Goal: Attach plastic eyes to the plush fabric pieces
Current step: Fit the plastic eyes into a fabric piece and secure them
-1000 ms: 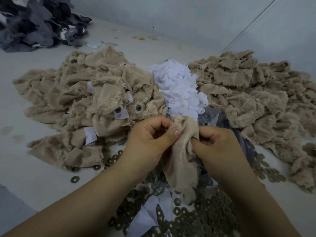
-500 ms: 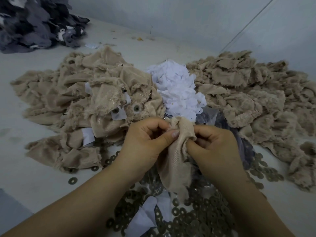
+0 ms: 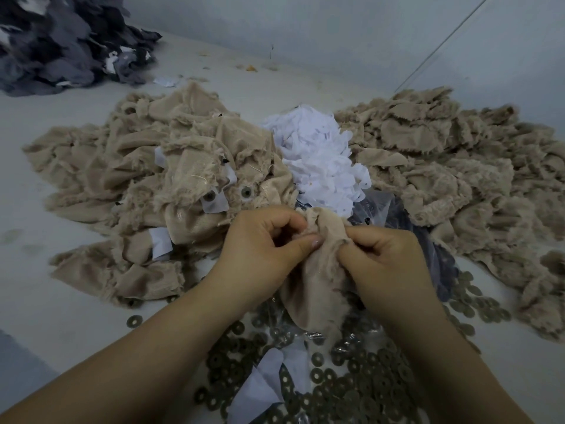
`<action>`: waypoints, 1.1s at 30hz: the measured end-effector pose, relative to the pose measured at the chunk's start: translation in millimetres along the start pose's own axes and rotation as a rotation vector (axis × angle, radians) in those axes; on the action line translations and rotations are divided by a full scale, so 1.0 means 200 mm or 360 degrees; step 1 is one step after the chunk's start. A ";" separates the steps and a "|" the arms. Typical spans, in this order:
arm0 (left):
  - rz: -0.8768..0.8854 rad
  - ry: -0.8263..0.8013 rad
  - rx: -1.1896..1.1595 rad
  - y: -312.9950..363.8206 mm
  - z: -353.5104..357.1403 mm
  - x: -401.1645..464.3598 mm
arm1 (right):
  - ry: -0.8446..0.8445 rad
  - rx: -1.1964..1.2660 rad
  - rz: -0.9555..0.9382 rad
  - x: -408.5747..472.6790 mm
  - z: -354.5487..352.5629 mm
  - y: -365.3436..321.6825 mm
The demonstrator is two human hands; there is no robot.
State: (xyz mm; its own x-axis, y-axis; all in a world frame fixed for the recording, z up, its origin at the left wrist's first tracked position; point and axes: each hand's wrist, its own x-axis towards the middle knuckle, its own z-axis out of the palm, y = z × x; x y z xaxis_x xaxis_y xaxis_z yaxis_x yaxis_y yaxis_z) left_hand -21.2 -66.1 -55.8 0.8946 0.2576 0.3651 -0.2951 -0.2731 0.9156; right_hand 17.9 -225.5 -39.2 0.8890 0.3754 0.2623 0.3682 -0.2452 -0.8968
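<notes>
Both my hands hold one beige plush fabric piece [image 3: 315,283] in the middle of the view. My left hand [image 3: 263,249] pinches its upper edge between thumb and curled fingers. My right hand [image 3: 385,261] grips the same top edge from the right, fingers curled in. The rest of the piece hangs down between my wrists. Any plastic eye in my fingers is hidden. Behind my left hand, a finished piece in the left beige pile [image 3: 153,185] shows two round eye backs [image 3: 227,194].
Many dark ring washers [image 3: 351,381] lie scattered in front of me, with a white scrap [image 3: 263,387] among them. A white fabric heap [image 3: 321,157] sits centre back, another beige pile [image 3: 458,179] at right, a grey fabric heap [image 3: 61,44] far left.
Both hands have kept their hold on the beige piece and bunched its top edge tighter and a little lower. The view has shifted slightly.
</notes>
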 end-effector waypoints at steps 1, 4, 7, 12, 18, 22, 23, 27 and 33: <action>0.0024 0.0015 0.0029 0.01 0.00 0.00 | 0.0007 0.0106 0.0040 0.00 0.00 -0.01; 0.0086 -0.0012 0.0103 0.02 0.00 0.00 | -0.0009 0.0243 0.0051 -0.02 0.02 -0.02; 0.0061 -0.0036 0.0079 0.02 0.00 -0.01 | 0.0033 0.0297 0.0108 -0.02 0.03 -0.01; -0.0204 -0.0068 -0.0324 0.02 0.00 -0.01 | 0.0088 0.0460 0.0289 -0.02 0.02 0.02; -0.0392 -0.0021 -0.0564 0.01 0.02 -0.02 | 0.0157 0.0681 0.0446 -0.02 0.04 0.01; -0.0373 0.0011 -0.0482 0.01 0.03 -0.02 | 0.0176 0.0773 0.0487 -0.03 0.05 0.01; -0.0366 0.0017 -0.0456 0.01 0.03 -0.02 | 0.0185 0.0805 0.0500 -0.03 0.05 0.01; -0.0314 -0.0004 -0.0327 0.02 0.03 -0.01 | 0.0221 0.0682 0.0471 -0.04 0.06 0.02; -0.0022 0.0223 0.0017 0.04 0.04 -0.05 | 0.0311 0.0435 0.0320 -0.04 0.06 0.03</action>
State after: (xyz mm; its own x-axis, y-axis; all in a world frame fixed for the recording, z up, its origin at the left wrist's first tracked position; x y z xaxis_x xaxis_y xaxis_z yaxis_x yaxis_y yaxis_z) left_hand -29.2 -78.8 -53.4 0.8426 0.3883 0.3731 -0.2787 -0.2783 0.9192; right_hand 9.8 -219.0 -49.9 0.9808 0.1605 0.1111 0.1189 -0.0396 -0.9921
